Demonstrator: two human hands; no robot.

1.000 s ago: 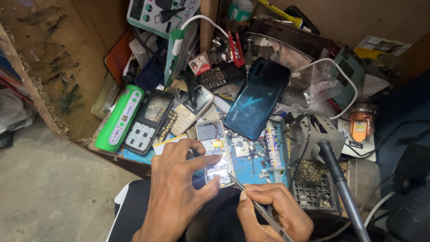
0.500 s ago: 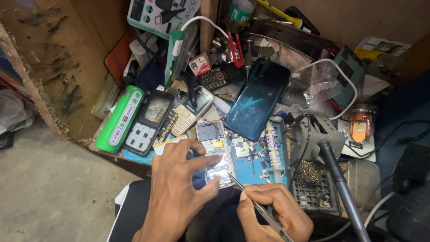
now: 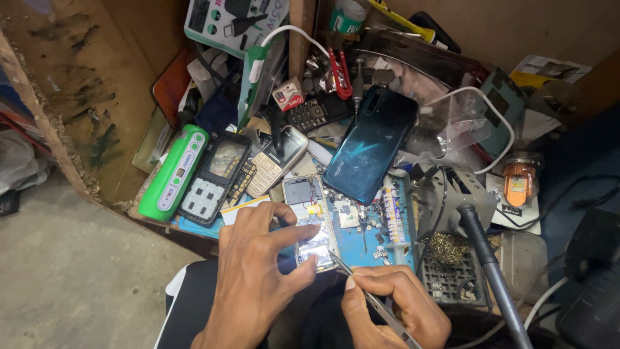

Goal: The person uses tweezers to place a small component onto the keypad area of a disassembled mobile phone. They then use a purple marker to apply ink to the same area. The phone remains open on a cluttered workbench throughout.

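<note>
Seen from above, a person works at a crowded repair worktop (image 3: 361, 242) covered by a blue mat. The left hand (image 3: 258, 271) has its fingers curled around an opened small phone (image 3: 311, 220), thumb and forefinger pressing its lower edges to hold it flat at the near edge of the mat. The right hand (image 3: 394, 307) is closed in a pinch on slim metal tweezers (image 3: 361, 291), whose tip touches the lower right corner of the phone.

The step in hand appears to be picking at or seating a small part inside the phone. The next move seems to call for a steady grip from the left hand and a fine, light motion of the tweezer tip.

Behind lie a dark teal smartphone back (image 3: 371, 145), a green device (image 3: 174, 171), several keypad phones (image 3: 274, 161), and a soldering iron stand (image 3: 452, 200) at right.
</note>
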